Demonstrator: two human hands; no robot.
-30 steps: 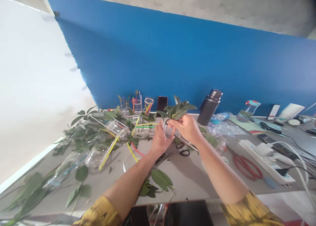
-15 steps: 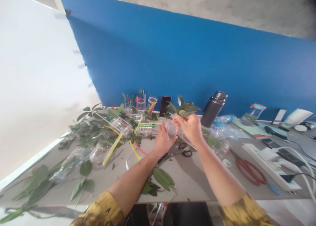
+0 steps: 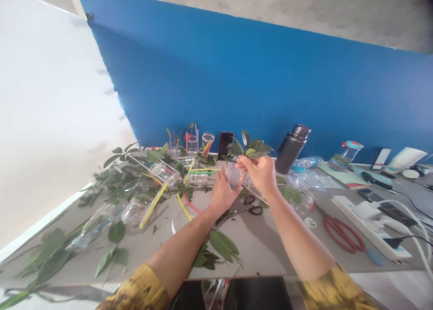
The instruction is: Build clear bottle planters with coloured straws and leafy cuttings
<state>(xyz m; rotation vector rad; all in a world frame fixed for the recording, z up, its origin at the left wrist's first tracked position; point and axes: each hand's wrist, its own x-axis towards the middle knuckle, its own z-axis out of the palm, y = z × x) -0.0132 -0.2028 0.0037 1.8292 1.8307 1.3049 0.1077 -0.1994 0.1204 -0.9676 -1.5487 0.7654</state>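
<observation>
My left hand (image 3: 224,189) is closed around the side of a small clear plastic cup (image 3: 234,176). At the cup's rim, my right hand (image 3: 260,171) pinches the stem of a leafy sprig (image 3: 253,146), whose dark green leaves stand up above my fingers. An orange straw (image 3: 241,179) shows in the cup below my right fingers. Just beneath the hands lies a pair of black-handled scissors (image 3: 255,210). Some loose green leaves (image 3: 223,244) rest on the table nearer to me.
Cut plastic bottles (image 3: 135,210), yellow straws (image 3: 154,206) and leafy branches (image 3: 118,186) crowd the left side. A phone (image 3: 226,145) and a dark flask (image 3: 291,150) stand at the back. Red-handled scissors (image 3: 343,234) and a power strip (image 3: 370,229) lie to the right.
Almost nothing differs. Both hands keep their hold on the cup and the sprig, and the whole view has shifted very slightly.
</observation>
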